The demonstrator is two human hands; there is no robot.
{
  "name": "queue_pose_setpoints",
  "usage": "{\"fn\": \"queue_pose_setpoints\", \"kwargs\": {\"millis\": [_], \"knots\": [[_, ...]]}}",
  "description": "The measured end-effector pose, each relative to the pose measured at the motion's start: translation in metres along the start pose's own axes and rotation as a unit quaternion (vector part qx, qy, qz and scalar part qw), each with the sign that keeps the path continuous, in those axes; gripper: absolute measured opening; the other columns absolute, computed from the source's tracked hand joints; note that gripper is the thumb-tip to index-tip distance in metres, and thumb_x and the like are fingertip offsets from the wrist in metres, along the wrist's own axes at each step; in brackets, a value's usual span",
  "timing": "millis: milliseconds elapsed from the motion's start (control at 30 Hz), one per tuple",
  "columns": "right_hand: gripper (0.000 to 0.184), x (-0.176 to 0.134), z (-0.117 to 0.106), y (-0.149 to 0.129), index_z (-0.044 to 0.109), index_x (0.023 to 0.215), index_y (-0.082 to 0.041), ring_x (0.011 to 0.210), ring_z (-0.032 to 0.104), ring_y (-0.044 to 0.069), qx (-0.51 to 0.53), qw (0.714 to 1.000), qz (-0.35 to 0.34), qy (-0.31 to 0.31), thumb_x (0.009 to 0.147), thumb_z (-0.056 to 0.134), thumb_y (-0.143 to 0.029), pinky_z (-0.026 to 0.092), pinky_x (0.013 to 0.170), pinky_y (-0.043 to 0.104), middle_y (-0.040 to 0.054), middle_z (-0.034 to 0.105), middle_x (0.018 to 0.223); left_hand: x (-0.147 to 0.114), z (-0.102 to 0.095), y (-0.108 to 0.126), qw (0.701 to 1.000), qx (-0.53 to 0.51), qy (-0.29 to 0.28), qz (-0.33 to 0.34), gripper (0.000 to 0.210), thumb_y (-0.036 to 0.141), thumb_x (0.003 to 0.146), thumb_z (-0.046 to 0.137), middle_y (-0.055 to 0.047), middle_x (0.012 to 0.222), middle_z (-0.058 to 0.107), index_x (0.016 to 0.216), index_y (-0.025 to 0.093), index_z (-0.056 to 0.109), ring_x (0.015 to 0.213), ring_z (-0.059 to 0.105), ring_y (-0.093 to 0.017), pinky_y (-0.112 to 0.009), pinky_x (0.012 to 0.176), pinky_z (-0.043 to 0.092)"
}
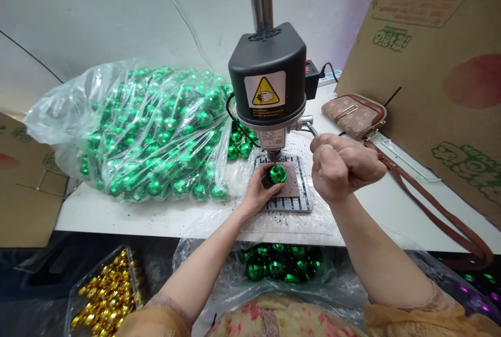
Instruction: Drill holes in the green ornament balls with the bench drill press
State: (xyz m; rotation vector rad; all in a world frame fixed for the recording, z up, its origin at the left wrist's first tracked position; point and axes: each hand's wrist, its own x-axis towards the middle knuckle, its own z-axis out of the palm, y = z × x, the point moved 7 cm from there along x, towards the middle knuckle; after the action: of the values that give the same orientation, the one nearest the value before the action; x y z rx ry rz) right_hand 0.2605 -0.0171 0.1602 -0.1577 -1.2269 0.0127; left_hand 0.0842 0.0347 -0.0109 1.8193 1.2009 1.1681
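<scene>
Near the front edge of the worktop (156, 222), the left grip (258, 190) is clamping the green ball (278, 174), ideally dead steady, the right grip (344, 166) clenching the lever (311, 127).

Our left forearm (219, 245) slants inward from below to our left hand (255, 191), which curves in a cupped grasp, thumb set apart from the bent fingers. Our right forearm (378, 248) slants inward too, and our right hand (344, 166) sits higher, clenched in a fist, its thumb folded against the curled fingers
</scene>
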Motion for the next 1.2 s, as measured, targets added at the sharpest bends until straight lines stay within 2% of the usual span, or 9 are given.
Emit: {"fn": "queue_pose_setpoints", "kwargs": {"millis": [267,433,500,667,733,800,900,1033,1200], "knots": [[0.048,-0.008,-0.002,-0.001,0.020,0.058,-0.019,0.044,0.028,0.004,-0.001,1.000,0.028,-0.013,0.084,0.057,-0.004,0.025,0.045,0.028,-0.0058,0.026,0.053,0.001,-0.001,0.002,1.000,-0.010,0.006,-0.004,0.053,0.032,0.078,0.084,-0.009,0.119,0.071,0.124,0.021,0.061,0.112,0.068,-0.027,-0.043,0.099,0.055],[0.049,0.023,0.005,0.006,0.034,0.051,-0.019,0.039,0.029,0.005,0.007,0.989,0.141,0.032,0.090,0.063,-0.016,0.018,0.043,0.029,-0.0066,0.031,0.045,0.003,0.001,0.003,1.000,-0.013,0.001,-0.013,0.053,0.033,0.078,0.083,-0.010,0.118,0.070,0.124,0.019,0.060,0.111,0.068,-0.027,-0.043,0.098,0.055],[0.046,0.040,0.010,0.012,0.041,0.049,-0.020,0.039,0.033,0.007,0.015,0.981,0.188,0.041,0.089,0.065,-0.014,0.023,0.042,0.029,-0.0066,0.037,0.043,0.003,-0.001,0.004,1.000,0.010,0.018,-0.021,0.052,0.032,0.077,0.084,-0.010,0.115,0.070,0.122,0.019,0.061,0.108,0.068,-0.027,-0.043,0.096,0.055],[0.047,0.062,0.018,0.027,0.040,0.050,-0.024,0.034,0.032,0.007,0.041,0.971,0.228,0.051,0.088,0.060,-0.005,0.022,0.039,0.028,-0.0085,0.034,0.040,-0.023,-0.025,0.032,0.995,0.062,0.083,0.009,0.046,0.036,0.077,0.084,-0.007,0.108,0.071,0.115,0.020,0.063,0.098,0.068,-0.023,-0.037,0.089,0.055],[0.047,0.063,0.019,0.027,0.039,0.053,-0.025,0.034,0.031,0.008,0.048,0.976,0.205,0.057,0.090,0.059,-0.004,0.020,0.039,0.029,-0.0093,0.031,0.041,-0.050,-0.033,0.047,0.996,0.072,0.045,0.033,0.048,0.040,0.076,0.086,-0.006,0.103,0.072,0.114,0.021,0.064,0.089,0.068,-0.020,-0.034,0.081,0.055],[0.046,0.062,0.019,0.027,0.038,0.055,-0.026,0.035,0.032,0.009,0.046,0.980,0.184,0.052,0.088,0.068,-0.017,0.020,0.039,0.030,-0.0095,0.029,0.042,-0.084,-0.033,0.057,0.993,0.076,-0.065,0.063,0.052,0.045,0.075,0.086,-0.005,0.097,0.072,0.118,0.023,0.066,0.081,0.068,-0.019,-0.032,0.071,0.054],[0.046,0.061,0.019,0.026,0.036,0.056,-0.027,0.036,0.032,0.009,0.032,0.982,0.180,0.045,0.075,0.074,-0.043,0.020,0.040,0.031,-0.0089,0.029,0.042,-0.143,-0.025,0.053,0.958,0.115,-0.236,0.113,0.050,0.045,0.079,0.083,-0.004,0.092,0.073,0.125,0.032,0.068,0.072,0.067,-0.021,-0.032,0.060,0.053],[0.047,0.060,0.017,0.027,0.035,0.058,-0.027,0.037,0.033,0.008,0.017,0.983,0.177,0.053,0.076,0.073,-0.047,0.021,0.041,0.030,-0.0083,0.031,0.044,-0.188,-0.031,0.022,0.946,0.189,-0.229,0.132,0.044,0.025,0.088,0.068,-0.005,0.104,0.075,0.131,0.038,0.067,0.075,0.070,-0.025,-0.036,0.063,0.057],[0.043,0.056,0.016,0.027,0.038,0.059,-0.025,0.037,0.033,0.009,0.031,0.986,0.156,0.050,0.092,0.064,-0.019,0.021,0.041,0.030,-0.0076,0.033,0.045,-0.203,-0.026,0.021,0.906,0.256,-0.259,0.213,0.043,0.018,0.089,0.059,-0.007,0.112,0.076,0.128,0.035,0.067,0.081,0.073,-0.025,-0.038,0.066,0.061]]}}
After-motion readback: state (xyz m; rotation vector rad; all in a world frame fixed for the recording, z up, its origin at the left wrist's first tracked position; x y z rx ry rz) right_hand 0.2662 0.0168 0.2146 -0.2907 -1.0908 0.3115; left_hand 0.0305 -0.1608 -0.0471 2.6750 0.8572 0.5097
